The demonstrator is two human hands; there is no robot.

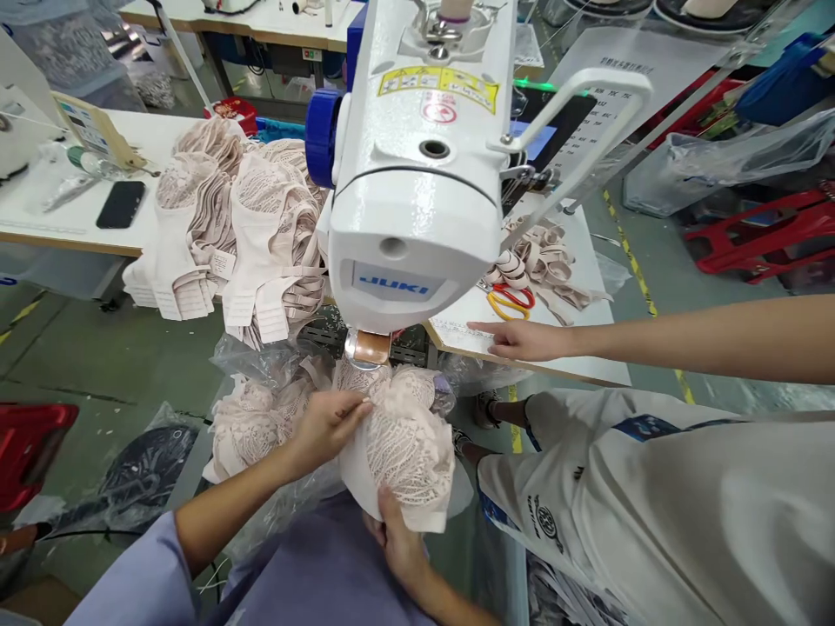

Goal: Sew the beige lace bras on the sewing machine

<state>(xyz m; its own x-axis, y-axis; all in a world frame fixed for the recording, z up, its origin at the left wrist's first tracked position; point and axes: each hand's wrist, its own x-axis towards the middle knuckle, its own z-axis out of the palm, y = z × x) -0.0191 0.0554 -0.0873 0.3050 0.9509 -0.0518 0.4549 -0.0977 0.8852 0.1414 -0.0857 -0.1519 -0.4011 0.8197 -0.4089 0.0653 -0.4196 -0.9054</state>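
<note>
A beige lace bra [408, 443] hangs in front of the white sewing machine [410, 226], its upper part reaching up to the needle area. With fingers pinched together, my left hand [331, 424] grips the bra's left edge. Lower down, my right hand [399, 539] holds the bottom of the cup, thumb on top and the other fingers mostly hidden beneath. More beige lace bras [251, 422] lie on clear plastic to the left of my left hand. The needle is hidden behind the machine head.
Stacks of beige bras [261, 209] and a black phone [121, 204] lie on the left table. At right, another person's hand [522, 339] rests on the table edge near scissors [512, 300] and a heap of straps [548, 261]. That person stands close beside me.
</note>
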